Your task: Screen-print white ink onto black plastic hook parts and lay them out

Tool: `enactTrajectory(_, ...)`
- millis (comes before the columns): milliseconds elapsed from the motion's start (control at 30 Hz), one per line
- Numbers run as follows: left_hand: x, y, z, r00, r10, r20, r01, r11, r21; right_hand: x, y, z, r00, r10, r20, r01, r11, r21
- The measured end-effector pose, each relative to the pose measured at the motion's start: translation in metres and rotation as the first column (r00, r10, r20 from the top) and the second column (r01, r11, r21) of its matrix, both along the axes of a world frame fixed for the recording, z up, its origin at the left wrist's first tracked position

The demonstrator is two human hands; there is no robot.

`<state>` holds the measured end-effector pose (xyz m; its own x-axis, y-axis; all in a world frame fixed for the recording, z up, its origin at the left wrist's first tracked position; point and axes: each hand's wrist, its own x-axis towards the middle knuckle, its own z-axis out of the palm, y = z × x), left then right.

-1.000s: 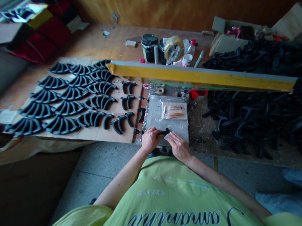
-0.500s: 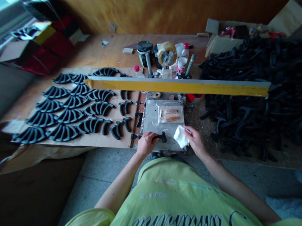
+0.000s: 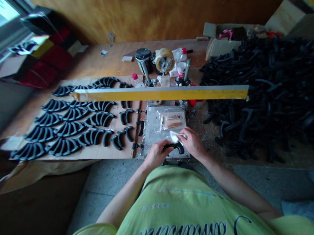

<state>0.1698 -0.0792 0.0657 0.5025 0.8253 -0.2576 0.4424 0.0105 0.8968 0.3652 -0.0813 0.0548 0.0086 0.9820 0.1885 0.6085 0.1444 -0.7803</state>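
My left hand [image 3: 157, 153] is closed around one end of a curved black handle [image 3: 179, 149], whose thicker end points right over the front of the grey metal plate [image 3: 152, 126]. Pinched in my right hand [image 3: 193, 142] is a white cloth [image 3: 175, 136], just above the handle; whether they touch I cannot tell. On the plate, behind my hands, lies a clear plastic piece with orange-brown strips [image 3: 172, 120]. A single black handle [image 3: 140, 128] rests just left of the plate.
Rows of black handles [image 3: 65, 146] fan out over cardboard [image 3: 95, 155] at left. A big heap of black parts [image 3: 264, 89] covers the right side. A yellow-faced bar [image 3: 158, 93] crosses above the plate; behind it stand a dark tub [image 3: 143, 58] and a tape roll [image 3: 165, 60].
My right hand has brought the white cloth left, close to the handle. My left hand, still holding the handle, has shifted slightly right. The view has turned a little.
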Motion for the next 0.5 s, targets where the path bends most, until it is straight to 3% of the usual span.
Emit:
enactTrajectory(100, 0.007, 0.003, 0.000, 0.998, 0.019, 0.054, -0.017, 0.999, -0.034, 0.014, -0.007, 0.009, 0.988, -0.133, -0.074, 0.131, 0.991, -0.037)
enactTrajectory(200, 0.013, 0.009, 0.002, 0.998, 0.005, 0.060, -0.005, 1.000, -0.003, 0.017, -0.022, 0.022, 0.989, -0.022, -0.149, 0.012, 0.997, -0.071)
enactTrajectory(300, 0.020, 0.014, 0.004, 0.999, -0.027, 0.027, 0.026, 0.999, 0.039, 0.019, -0.028, 0.024, 0.993, 0.059, -0.104, -0.065, 0.996, -0.057)
enactTrajectory(400, 0.031, 0.015, -0.002, 0.998, -0.066, 0.022, 0.065, 0.998, 0.017, 0.038, -0.020, 0.009, 0.989, -0.142, -0.046, 0.139, 0.987, -0.079)
enactTrajectory(500, 0.051, 0.014, -0.021, 0.997, -0.081, 0.016, 0.081, 0.996, -0.025, 0.075, -0.013, -0.012, 0.901, -0.413, -0.136, 0.382, 0.901, -0.205)
